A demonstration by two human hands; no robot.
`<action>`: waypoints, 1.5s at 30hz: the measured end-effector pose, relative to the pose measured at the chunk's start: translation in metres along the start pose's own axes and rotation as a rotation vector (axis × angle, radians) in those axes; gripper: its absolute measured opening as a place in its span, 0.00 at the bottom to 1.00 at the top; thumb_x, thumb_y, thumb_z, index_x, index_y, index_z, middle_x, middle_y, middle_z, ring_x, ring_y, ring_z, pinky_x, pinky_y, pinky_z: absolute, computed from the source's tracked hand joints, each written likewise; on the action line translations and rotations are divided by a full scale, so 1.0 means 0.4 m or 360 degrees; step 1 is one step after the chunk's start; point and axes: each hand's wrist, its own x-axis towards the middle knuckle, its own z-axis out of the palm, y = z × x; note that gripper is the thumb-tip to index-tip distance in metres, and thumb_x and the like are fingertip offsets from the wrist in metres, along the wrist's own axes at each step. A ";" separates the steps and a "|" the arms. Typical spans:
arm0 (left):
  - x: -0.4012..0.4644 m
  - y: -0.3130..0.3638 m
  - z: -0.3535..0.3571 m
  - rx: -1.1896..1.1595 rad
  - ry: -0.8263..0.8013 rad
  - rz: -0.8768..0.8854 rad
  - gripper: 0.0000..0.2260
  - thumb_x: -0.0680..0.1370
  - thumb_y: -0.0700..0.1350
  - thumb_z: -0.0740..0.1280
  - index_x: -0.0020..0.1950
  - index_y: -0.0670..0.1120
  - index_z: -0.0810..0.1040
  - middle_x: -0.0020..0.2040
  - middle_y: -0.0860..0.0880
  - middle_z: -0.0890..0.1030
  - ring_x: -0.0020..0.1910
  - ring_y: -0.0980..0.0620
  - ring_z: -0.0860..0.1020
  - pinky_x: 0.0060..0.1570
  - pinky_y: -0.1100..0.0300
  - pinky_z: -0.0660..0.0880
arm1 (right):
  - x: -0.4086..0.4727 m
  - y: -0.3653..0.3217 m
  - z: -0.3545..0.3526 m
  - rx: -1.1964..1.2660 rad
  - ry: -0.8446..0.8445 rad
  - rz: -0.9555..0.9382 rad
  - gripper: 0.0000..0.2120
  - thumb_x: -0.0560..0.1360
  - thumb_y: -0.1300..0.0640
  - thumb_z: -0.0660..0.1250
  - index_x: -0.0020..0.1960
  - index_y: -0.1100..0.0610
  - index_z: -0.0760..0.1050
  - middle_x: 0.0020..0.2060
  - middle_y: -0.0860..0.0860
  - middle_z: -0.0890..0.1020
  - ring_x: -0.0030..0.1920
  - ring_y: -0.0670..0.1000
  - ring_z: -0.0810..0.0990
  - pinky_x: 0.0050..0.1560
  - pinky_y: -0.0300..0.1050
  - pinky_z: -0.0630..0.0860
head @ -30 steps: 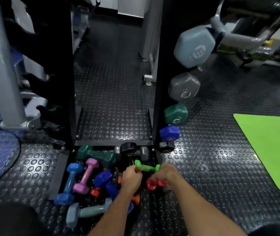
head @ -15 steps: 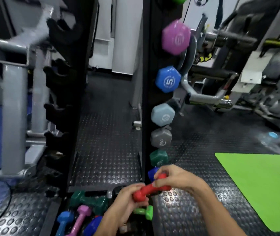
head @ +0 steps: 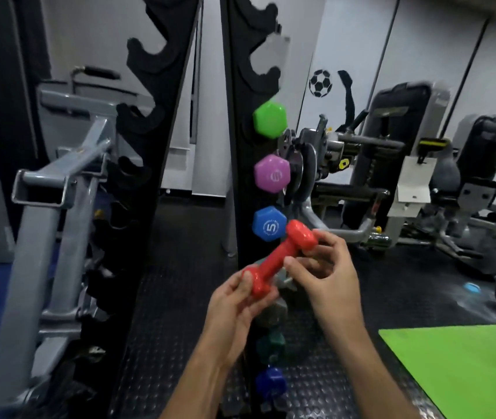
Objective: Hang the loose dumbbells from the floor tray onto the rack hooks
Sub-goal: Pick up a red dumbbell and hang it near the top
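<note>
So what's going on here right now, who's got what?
A person is holding a small red vinyl dumbbell in both hands in front of the tall black rack. The left hand grips its lower head, and the right hand holds the handle and upper head. It is not yet on a hook. The rack's right column already carries a green hex dumbbell, a purple one and a blue one marked 5. The hooks above the green one are free.
</note>
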 end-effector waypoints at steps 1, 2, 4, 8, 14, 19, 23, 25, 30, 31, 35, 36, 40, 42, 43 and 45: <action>0.012 0.029 0.039 0.0030 -0.0003 0.0063 0.17 0.81 0.43 0.65 0.65 0.34 0.76 0.58 0.34 0.83 0.50 0.42 0.85 0.54 0.49 0.83 | 0.013 -0.026 0.012 0.0037 0.0062 -0.0039 0.29 0.72 0.58 0.80 0.67 0.43 0.74 0.50 0.50 0.85 0.48 0.47 0.87 0.51 0.48 0.84; 0.024 0.056 0.075 0.0070 -0.0003 0.0119 0.16 0.81 0.43 0.65 0.64 0.33 0.77 0.57 0.34 0.84 0.48 0.44 0.85 0.53 0.50 0.84 | 0.029 -0.054 0.024 0.0078 0.0102 -0.0077 0.31 0.73 0.57 0.79 0.71 0.42 0.71 0.48 0.51 0.85 0.48 0.48 0.87 0.51 0.51 0.84; 0.048 0.109 0.140 0.0134 -0.0025 0.0215 0.15 0.81 0.43 0.65 0.62 0.33 0.77 0.56 0.33 0.84 0.47 0.44 0.85 0.52 0.50 0.84 | 0.074 -0.107 0.044 0.0168 0.0169 -0.0142 0.34 0.74 0.56 0.78 0.75 0.42 0.67 0.47 0.53 0.86 0.47 0.51 0.88 0.52 0.57 0.85; 0.089 0.212 0.248 0.0306 -0.0118 0.0418 0.16 0.81 0.43 0.67 0.63 0.34 0.77 0.55 0.36 0.84 0.47 0.45 0.85 0.52 0.51 0.84 | 0.175 -0.212 0.065 0.0164 0.0318 -0.0308 0.33 0.73 0.54 0.79 0.70 0.37 0.68 0.45 0.52 0.86 0.45 0.52 0.88 0.48 0.58 0.85; 0.134 0.344 0.355 0.0564 -0.0312 0.0495 0.21 0.78 0.47 0.70 0.66 0.35 0.75 0.58 0.33 0.83 0.54 0.40 0.85 0.58 0.45 0.81 | 0.344 -0.318 0.063 0.0456 0.0309 -0.0270 0.28 0.73 0.63 0.78 0.67 0.44 0.71 0.52 0.58 0.82 0.49 0.57 0.88 0.43 0.54 0.86; 0.190 0.439 0.387 0.0951 -0.0289 0.0728 0.18 0.76 0.44 0.74 0.64 0.41 0.77 0.53 0.42 0.86 0.52 0.41 0.86 0.52 0.48 0.84 | 0.461 -0.389 0.096 0.0254 0.0320 -0.0272 0.35 0.73 0.58 0.78 0.74 0.44 0.66 0.55 0.54 0.82 0.51 0.53 0.86 0.50 0.56 0.86; 0.236 0.475 0.435 0.0813 -0.0122 0.0881 0.20 0.69 0.45 0.79 0.57 0.40 0.79 0.50 0.41 0.86 0.44 0.44 0.87 0.43 0.52 0.83 | 0.496 -0.444 0.138 0.0101 0.0360 -0.0320 0.27 0.75 0.55 0.77 0.67 0.49 0.66 0.53 0.50 0.81 0.50 0.48 0.84 0.58 0.53 0.83; 0.254 0.479 0.461 0.0690 -0.0069 0.0908 0.21 0.67 0.45 0.79 0.55 0.40 0.79 0.48 0.40 0.86 0.42 0.45 0.87 0.41 0.54 0.82 | 0.500 -0.463 0.147 -0.0034 0.0317 -0.0384 0.21 0.75 0.52 0.77 0.64 0.51 0.73 0.51 0.47 0.81 0.50 0.45 0.82 0.58 0.46 0.81; 0.283 0.477 0.499 0.0421 -0.0016 0.0923 0.14 0.73 0.40 0.77 0.53 0.37 0.77 0.44 0.40 0.85 0.40 0.47 0.86 0.38 0.57 0.82 | 0.484 -0.474 0.124 -0.0237 -0.0018 -0.0573 0.09 0.81 0.50 0.69 0.57 0.52 0.84 0.45 0.42 0.84 0.45 0.35 0.81 0.39 0.25 0.73; 0.285 0.480 0.505 0.0381 -0.0005 0.0921 0.12 0.74 0.39 0.76 0.52 0.37 0.77 0.42 0.42 0.85 0.37 0.50 0.85 0.36 0.60 0.81 | 0.481 -0.473 0.115 -0.0241 -0.0095 -0.0611 0.09 0.82 0.53 0.69 0.59 0.53 0.84 0.47 0.45 0.85 0.44 0.34 0.82 0.41 0.25 0.75; 0.299 0.491 0.516 0.0367 -0.0016 0.0860 0.09 0.77 0.41 0.74 0.50 0.38 0.77 0.40 0.43 0.84 0.36 0.51 0.84 0.36 0.59 0.82 | 0.489 -0.451 0.097 -0.0335 -0.0340 -0.0672 0.22 0.78 0.67 0.71 0.70 0.52 0.78 0.61 0.53 0.84 0.62 0.44 0.82 0.66 0.38 0.77; 0.304 0.493 0.515 0.0425 -0.0017 0.0857 0.09 0.77 0.43 0.73 0.48 0.39 0.77 0.39 0.44 0.83 0.36 0.50 0.84 0.37 0.57 0.83 | 0.490 -0.449 0.099 -0.0408 -0.0293 -0.0698 0.25 0.77 0.67 0.73 0.71 0.52 0.77 0.61 0.52 0.84 0.62 0.46 0.82 0.66 0.39 0.78; 0.320 0.505 0.508 0.0625 0.0002 0.0825 0.05 0.80 0.41 0.71 0.47 0.41 0.78 0.42 0.42 0.84 0.37 0.49 0.83 0.41 0.54 0.84 | 0.503 -0.445 0.111 -0.0637 0.0002 -0.0731 0.25 0.71 0.59 0.80 0.66 0.54 0.78 0.53 0.48 0.85 0.52 0.46 0.84 0.56 0.36 0.80; 0.323 0.512 0.499 0.0689 -0.0001 0.0794 0.03 0.80 0.39 0.69 0.50 0.40 0.79 0.46 0.40 0.84 0.38 0.49 0.84 0.40 0.56 0.84 | 0.512 -0.437 0.116 -0.0639 0.0010 -0.0690 0.23 0.71 0.57 0.81 0.63 0.55 0.78 0.51 0.48 0.85 0.50 0.46 0.83 0.50 0.32 0.78; 0.327 0.517 0.495 0.0717 -0.0016 0.0785 0.02 0.81 0.37 0.69 0.51 0.39 0.80 0.48 0.39 0.84 0.40 0.49 0.84 0.40 0.56 0.84 | 0.519 -0.434 0.117 -0.0637 0.0021 -0.0675 0.23 0.71 0.56 0.81 0.61 0.56 0.77 0.50 0.48 0.84 0.49 0.46 0.83 0.47 0.30 0.76; 0.327 0.527 0.488 0.0732 -0.0101 0.0748 0.04 0.81 0.35 0.67 0.55 0.39 0.80 0.52 0.38 0.84 0.44 0.48 0.86 0.43 0.56 0.84 | 0.531 -0.434 0.115 -0.0618 0.0066 -0.0644 0.22 0.71 0.56 0.81 0.61 0.56 0.77 0.50 0.48 0.83 0.50 0.47 0.82 0.46 0.29 0.74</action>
